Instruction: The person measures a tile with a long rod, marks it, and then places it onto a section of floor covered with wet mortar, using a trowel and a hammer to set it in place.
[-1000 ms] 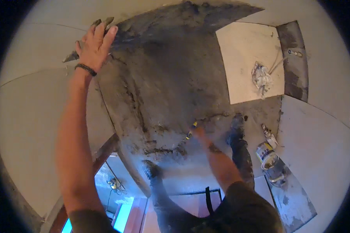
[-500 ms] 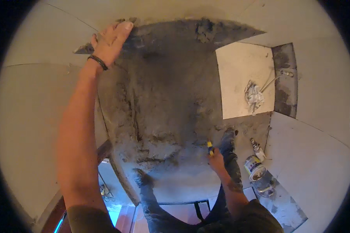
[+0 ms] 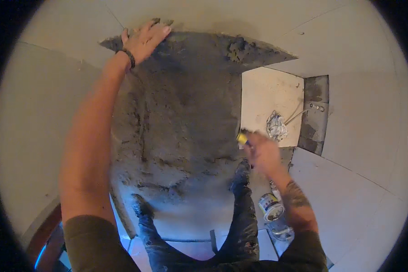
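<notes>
My left hand (image 3: pixel 145 43) rests against the pale tiled wall (image 3: pixel 204 18), fingers apart, at the upper left end of a dark strip (image 3: pixel 190 47). In my right hand (image 3: pixel 265 152) is a tool with a yellow-and-dark handle (image 3: pixel 243 138); motion blur and my fingers hide its kind. That hand is over the near left corner of a cream tile (image 3: pixel 263 86). Grey mortar (image 3: pixel 186 113) spreads rough and ridged to the left of the tile. A lumpy clump of mortar (image 3: pixel 236 50) clings to the dark strip.
A crumpled white wrapping (image 3: pixel 276 126) lies on the cream tile, with a thin pipe (image 3: pixel 297 116) beside it. Near my right leg (image 3: pixel 245 204) stands a small bucket (image 3: pixel 271 207). Pale tiles (image 3: pixel 344 181) cover the right side. My left foot (image 3: pixel 142 204) is on the mortar-smeared floor.
My right hand has moved up and forward with the tool, from beside my right leg to the tile's corner. My left hand stays at the wall. The whole view has shifted somewhat.
</notes>
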`<state>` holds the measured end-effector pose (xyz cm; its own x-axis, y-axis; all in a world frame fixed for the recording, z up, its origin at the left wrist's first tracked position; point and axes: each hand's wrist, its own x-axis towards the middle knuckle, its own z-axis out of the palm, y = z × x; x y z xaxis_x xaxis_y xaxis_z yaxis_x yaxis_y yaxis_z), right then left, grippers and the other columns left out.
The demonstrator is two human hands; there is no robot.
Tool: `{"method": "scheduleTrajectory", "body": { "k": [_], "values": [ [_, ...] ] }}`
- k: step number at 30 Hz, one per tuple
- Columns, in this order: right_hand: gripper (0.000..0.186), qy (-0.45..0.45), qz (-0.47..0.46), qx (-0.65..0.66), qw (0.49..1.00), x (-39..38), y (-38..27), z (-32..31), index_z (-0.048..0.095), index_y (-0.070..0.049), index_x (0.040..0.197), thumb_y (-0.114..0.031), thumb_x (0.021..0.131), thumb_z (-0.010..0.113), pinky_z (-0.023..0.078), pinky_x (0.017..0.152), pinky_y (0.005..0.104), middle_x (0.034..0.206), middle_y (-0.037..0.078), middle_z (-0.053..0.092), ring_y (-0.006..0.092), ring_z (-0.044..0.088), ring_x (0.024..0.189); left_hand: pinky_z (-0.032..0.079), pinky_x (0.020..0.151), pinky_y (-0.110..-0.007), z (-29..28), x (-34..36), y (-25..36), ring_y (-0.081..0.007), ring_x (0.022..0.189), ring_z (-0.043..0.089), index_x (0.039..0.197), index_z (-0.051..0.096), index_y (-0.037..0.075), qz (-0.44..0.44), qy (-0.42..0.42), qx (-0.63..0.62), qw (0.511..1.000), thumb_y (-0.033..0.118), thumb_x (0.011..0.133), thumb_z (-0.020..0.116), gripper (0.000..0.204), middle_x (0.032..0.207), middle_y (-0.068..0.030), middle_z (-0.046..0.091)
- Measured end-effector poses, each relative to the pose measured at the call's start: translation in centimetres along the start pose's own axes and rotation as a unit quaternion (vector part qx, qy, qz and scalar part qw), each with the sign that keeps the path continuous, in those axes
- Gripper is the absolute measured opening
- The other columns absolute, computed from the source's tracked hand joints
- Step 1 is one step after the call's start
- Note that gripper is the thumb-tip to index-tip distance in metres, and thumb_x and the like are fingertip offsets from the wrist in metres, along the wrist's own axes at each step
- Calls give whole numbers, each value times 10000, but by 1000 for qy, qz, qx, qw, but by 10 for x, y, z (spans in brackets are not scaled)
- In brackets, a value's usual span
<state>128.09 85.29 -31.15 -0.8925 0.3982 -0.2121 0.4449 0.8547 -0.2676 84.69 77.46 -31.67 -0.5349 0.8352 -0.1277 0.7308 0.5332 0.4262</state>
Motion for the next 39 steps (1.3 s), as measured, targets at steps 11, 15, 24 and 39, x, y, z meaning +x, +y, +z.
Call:
{"method": "scheduleTrajectory", "body": {
  "k": [11, 15, 24, 39],
  "values": [
    [298, 123, -10, -212, 970, 123, 58, -73, 511, -86, 1112, -201, 849, 591, 496, 548, 428, 911, 125, 568, 343, 608, 690, -62, 1077, -545, 0, 0, -1, -296, 1390, 182, 1374, 416, 263, 32, 36, 18, 999, 718, 840, 207, 732, 1460, -101, 324],
    [299, 134, -18, -153, 979, 143, 97, -30, 503, -82, 1105, -247, 868, 582, 496, 565, 446, 887, 161, 600, 365, 614, 693, -12, 1077, -607, -27, -14, 40, -369, 1369, 173, 1391, 364, 149, 19, -36, -2, 999, 617, 912, 183, 694, 1440, -168, 308],
    [320, 42, 13, -87, 995, 209, 144, 112, 447, -100, 1125, -215, 847, 555, 500, 664, 470, 940, 172, 595, 366, 622, 790, -14, 1067, -612, -11, 11, 20, -366, 1362, 188, 1321, 440, 123, -19, -15, 69, 997, 654, 886, 242, 714, 1432, -172, 311],
    [295, 183, -47, 25, 982, 150, 46, 48, 543, -74, 994, -323, 851, 612, 494, 565, 417, 827, 149, 622, 333, 628, 688, -75, 1097, -557, -33, -13, 32, -309, 1400, 125, 1433, 294, 208, 58, -10, -56, 997, 692, 865, 51, 785, 1496, -104, 239]
  ]
}}
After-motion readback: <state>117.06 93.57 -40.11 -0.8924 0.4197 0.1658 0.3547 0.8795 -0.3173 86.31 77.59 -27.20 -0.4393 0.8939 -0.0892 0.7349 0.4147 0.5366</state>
